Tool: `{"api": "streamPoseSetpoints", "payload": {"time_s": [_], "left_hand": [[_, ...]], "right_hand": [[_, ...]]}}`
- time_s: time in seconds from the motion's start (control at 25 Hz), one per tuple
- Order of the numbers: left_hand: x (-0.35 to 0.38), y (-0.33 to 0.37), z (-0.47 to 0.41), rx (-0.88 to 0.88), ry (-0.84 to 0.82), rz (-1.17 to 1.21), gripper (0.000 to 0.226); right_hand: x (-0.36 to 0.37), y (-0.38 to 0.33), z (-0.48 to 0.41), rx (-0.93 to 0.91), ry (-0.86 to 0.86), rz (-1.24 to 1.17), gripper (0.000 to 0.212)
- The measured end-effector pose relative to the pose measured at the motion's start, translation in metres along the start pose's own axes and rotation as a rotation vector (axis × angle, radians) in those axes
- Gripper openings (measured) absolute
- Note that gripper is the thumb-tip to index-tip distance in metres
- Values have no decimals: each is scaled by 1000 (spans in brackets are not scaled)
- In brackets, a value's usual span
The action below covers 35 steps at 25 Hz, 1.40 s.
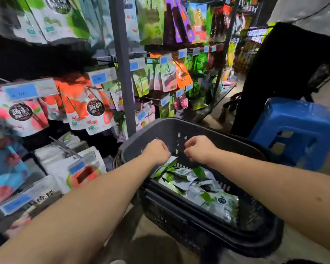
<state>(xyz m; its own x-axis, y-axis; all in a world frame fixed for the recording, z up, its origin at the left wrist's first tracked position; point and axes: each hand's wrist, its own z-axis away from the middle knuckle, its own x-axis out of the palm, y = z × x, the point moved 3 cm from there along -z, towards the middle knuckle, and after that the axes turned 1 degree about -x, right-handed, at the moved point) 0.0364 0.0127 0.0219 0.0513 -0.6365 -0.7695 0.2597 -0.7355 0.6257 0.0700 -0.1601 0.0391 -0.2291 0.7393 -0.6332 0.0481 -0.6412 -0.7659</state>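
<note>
A black plastic shopping basket [181,128] stands in front of me, with several green-and-white snack packets [211,195] piled inside. Both my arms reach over it. My left hand [156,151] hovers above the far end of the pile with its fingers curled downward. They seem to grip the raised corner of one green packet [171,161] just beneath it. My right hand [198,149] hangs beside it, also with curled fingers, and nothing shows in it. The fingertips of both hands are hidden behind the hands.
To the left and ahead, hook racks [122,73] carry hanging snack bags in red, pink, green and purple, with blue price tags [21,91]. A blue plastic stool [293,130] stands to the right of the basket. Behind it is a person in dark clothing [278,77].
</note>
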Motion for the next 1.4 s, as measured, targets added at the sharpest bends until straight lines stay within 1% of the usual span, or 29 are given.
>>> {"api": "streamPoseSetpoints", "payload": {"time_s": [0.08, 0.16, 0.24, 0.36, 0.4, 0.48, 0.56, 0.6, 0.68, 0.76, 0.84, 0.92, 1.0, 1.08, 1.12, 1.24, 1.28, 1.32, 1.4], "left_hand": [[14, 2, -19, 4, -94, -145, 10], [29, -1, -45, -14, -164, -289, 22], [42, -8, -69, -60, -242, -404, 27], [61, -18, -91, -124, -393, -523, 33], [69, -21, -95, -130, -454, -574, 35], [89, -27, -105, -133, -566, -700, 44], [108, -34, -115, -125, -616, -776, 49], [116, -38, -118, -115, -610, -800, 47], [122, -46, -119, -114, -556, -811, 40], [122, -51, -119, -105, -482, -806, 33], [117, -49, -119, -53, -411, -837, 27], [105, -40, -120, -8, -345, -874, 28], [89, -29, -119, 14, -281, -869, 33], [72, -21, -119, -19, -226, -823, 47], [62, -17, -117, -33, -196, -787, 48], [31, -7, -107, -39, -90, -628, 28], [23, -4, -102, -22, -66, -601, 26], [16, 0, -96, 18, -45, -616, 24], [6, 7, -86, 153, -21, -721, 23]], "right_hand": [[9, 23, -16, 31, -32, 45, 15], [24, 42, -38, 51, -68, 78, 12], [41, 56, -59, 29, -114, 167, 9], [65, 71, -80, -43, -170, 297, 18], [73, 75, -84, -57, -200, 325, 17], [90, 86, -93, -74, -245, 355, 7], [103, 99, -101, -77, -263, 346, 16], [108, 106, -104, -83, -272, 345, 16], [119, 118, -107, -114, -297, 425, 15], [126, 131, -107, -151, -262, 585, 15], [126, 140, -106, -153, -203, 774, 24], [120, 143, -105, -148, -168, 888, 29], [109, 138, -105, -148, -167, 921, 25], [95, 128, -107, -146, -150, 881, 18], [86, 121, -106, -145, -127, 845, 18], [54, 94, -99, -161, -66, 685, 28], [41, 86, -95, -176, -55, 612, 29], [29, 79, -91, -198, -58, 540, 27], [11, 69, -82, -288, -109, 415, 22]]}}
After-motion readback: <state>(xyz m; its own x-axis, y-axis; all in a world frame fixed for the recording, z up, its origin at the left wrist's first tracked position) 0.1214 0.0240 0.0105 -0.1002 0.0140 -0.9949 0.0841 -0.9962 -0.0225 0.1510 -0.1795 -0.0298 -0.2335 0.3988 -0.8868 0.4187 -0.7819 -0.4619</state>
